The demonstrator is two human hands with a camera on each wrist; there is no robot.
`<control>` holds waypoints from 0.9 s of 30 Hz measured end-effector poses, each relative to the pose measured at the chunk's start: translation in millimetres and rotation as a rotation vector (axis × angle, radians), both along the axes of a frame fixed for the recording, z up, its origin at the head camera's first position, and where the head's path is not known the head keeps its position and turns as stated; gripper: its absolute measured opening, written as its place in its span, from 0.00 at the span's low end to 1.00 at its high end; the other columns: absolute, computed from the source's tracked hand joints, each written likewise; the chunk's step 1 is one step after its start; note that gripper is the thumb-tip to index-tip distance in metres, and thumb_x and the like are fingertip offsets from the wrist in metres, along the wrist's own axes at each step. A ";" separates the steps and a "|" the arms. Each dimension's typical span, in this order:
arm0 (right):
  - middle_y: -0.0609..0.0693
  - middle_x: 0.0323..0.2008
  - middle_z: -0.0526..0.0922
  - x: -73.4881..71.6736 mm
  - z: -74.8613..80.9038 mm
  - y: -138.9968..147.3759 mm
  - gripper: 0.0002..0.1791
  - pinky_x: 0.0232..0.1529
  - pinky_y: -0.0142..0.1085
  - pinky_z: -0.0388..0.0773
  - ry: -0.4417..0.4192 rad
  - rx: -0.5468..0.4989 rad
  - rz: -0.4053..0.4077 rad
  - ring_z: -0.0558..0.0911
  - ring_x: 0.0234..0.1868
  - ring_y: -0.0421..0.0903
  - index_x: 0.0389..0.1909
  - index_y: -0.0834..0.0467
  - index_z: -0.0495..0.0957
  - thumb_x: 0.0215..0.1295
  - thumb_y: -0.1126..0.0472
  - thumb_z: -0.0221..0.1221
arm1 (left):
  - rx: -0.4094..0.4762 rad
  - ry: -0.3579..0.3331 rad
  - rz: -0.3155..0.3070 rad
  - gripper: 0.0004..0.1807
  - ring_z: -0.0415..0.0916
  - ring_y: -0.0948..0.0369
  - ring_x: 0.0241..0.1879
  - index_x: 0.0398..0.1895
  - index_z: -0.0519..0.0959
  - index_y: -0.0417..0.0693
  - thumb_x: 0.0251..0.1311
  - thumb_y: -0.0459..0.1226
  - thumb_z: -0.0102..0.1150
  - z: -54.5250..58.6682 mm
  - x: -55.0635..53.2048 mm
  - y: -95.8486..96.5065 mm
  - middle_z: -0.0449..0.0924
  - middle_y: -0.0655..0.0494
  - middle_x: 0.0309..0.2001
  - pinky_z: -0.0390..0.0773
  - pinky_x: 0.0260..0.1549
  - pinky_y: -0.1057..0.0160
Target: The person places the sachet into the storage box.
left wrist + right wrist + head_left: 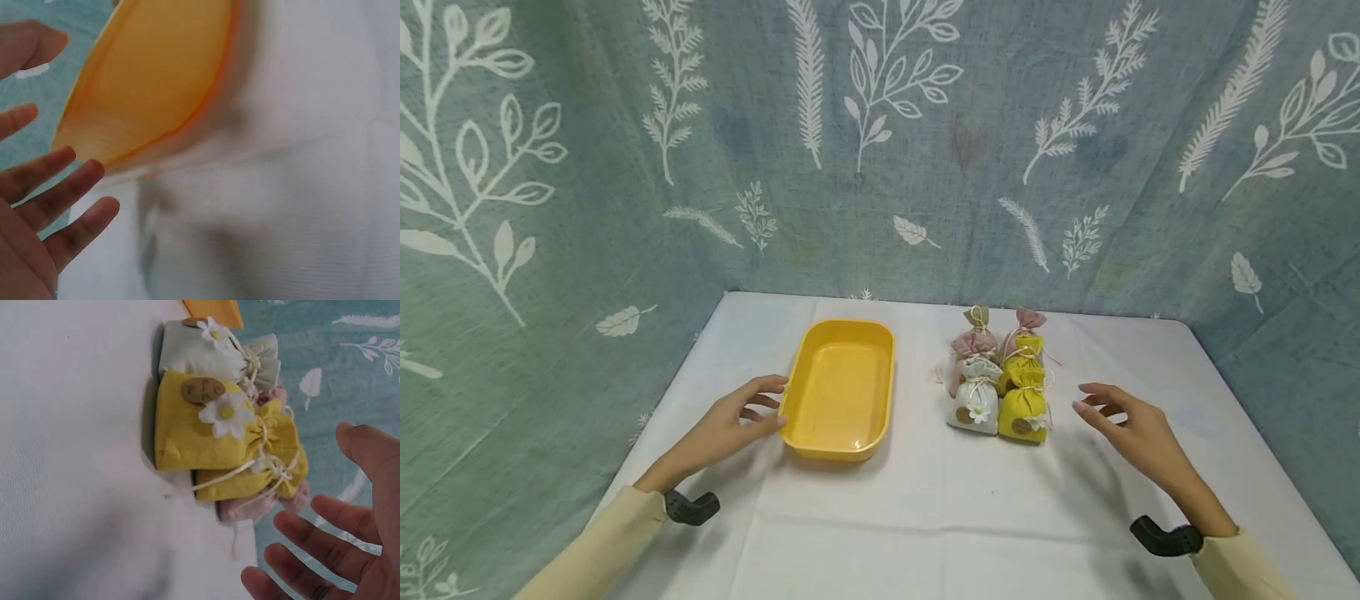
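Note:
A yellow-orange plastic tray [838, 387] lies left of the middle of the table. My left hand [736, 423] is beside its left side, fingers spread and relaxed, fingertips right at the rim. Small drawstring sachets stand in two columns on the right. In front are a white sachet [976, 408] and a yellow sachet [1023, 414], each with a white flower and a round brown tag. Behind them, partly hidden, are another yellow sachet [1027, 354], pink sachets [974, 343] and a beige one [977, 317]. Just right of them my right hand [1138, 433] hovers with loosely bent fingers, holding nothing.
A white cloth [880, 533] with fold creases covers the table. Green-grey curtains [925, 208] with white leaf prints hang along its back and sides. Each wrist wears a black strap-like device [692, 507], below cream sleeves.

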State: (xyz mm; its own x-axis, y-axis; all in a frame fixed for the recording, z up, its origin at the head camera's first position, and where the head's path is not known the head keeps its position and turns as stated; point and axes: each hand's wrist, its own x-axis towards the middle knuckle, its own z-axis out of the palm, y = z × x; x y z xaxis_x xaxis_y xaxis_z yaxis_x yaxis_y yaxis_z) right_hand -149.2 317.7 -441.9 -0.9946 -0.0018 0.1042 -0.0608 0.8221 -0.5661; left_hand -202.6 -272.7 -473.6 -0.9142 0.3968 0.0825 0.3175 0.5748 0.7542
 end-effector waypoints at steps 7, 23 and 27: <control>0.62 0.59 0.80 -13.0 -12.0 -2.2 0.39 0.45 0.53 0.82 -0.114 -0.084 0.011 0.78 0.57 0.61 0.71 0.57 0.72 0.72 0.32 0.55 | 0.050 -0.043 -0.048 0.39 0.75 0.54 0.61 0.76 0.66 0.56 0.65 0.51 0.70 -11.4 5.4 -3.6 0.72 0.54 0.69 0.80 0.55 0.50; 0.65 0.63 0.77 -46.0 -28.2 -17.4 0.42 0.49 0.50 0.83 -0.288 -0.314 0.057 0.84 0.50 0.54 0.71 0.63 0.71 0.72 0.33 0.57 | 0.101 -0.095 -0.013 0.35 0.75 0.54 0.60 0.73 0.68 0.63 0.64 0.51 0.70 -20.7 6.6 0.9 0.74 0.55 0.66 0.79 0.58 0.49; 0.60 0.51 0.83 -51.8 -32.1 -18.6 0.32 0.47 0.48 0.80 -0.277 -0.352 0.083 0.84 0.41 0.50 0.53 0.63 0.83 0.72 0.36 0.59 | 0.108 -0.102 0.001 0.36 0.75 0.54 0.60 0.73 0.68 0.64 0.64 0.51 0.70 -20.7 9.3 0.3 0.74 0.55 0.65 0.79 0.58 0.49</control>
State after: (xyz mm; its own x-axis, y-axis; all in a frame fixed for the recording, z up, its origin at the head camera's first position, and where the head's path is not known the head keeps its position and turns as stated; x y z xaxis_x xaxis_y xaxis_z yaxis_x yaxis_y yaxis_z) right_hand -201.0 299.1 -474.0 -0.9830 -0.0952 -0.1571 0.0745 0.5751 -0.8147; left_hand -193.3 -272.4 -494.3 -0.9202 0.3901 0.0311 0.2357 0.4890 0.8398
